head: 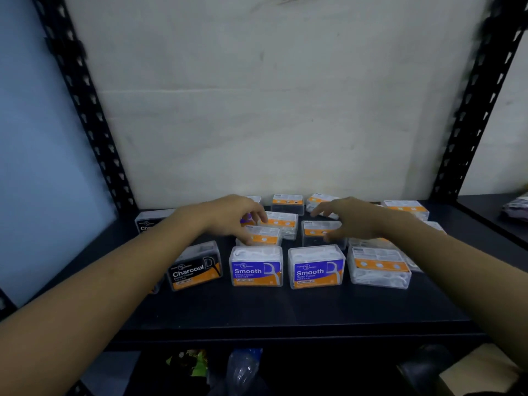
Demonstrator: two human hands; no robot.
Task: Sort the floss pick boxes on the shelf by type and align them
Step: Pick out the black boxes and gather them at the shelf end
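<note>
Both forearms reach in from the lower corners over a dark shelf (285, 310) set in a black slotted metal frame (83, 90), with a pale wall behind. Under the front edge sit some blurred things, among them a clear plastic bag (243, 367) and a green packet (197, 362).

Along the front row stand a black box (197, 267) reading "Charcoal", then two clear boxes with blue labels, the left Smooth box (256, 267) and the right Smooth box (316, 267), both reading "Smooth Dental Flosser". Just right of them lies an orange-banded box (378, 267) showing its back. More floss pick boxes lie loosely behind, mostly back side up; another black box (148, 222) stands at the far left, partly hidden by the left arm.

The left hand (231, 215) hovers over the middle rows with fingers (258, 215) spread and curled downward, its thumb touching a small orange-labelled box (264, 235); it grips nothing. The right hand (351, 218) is likewise spread open, holding nothing, its thumb over a darker box (320, 232) and its fingertips near the back-row boxes (320, 202).
</note>
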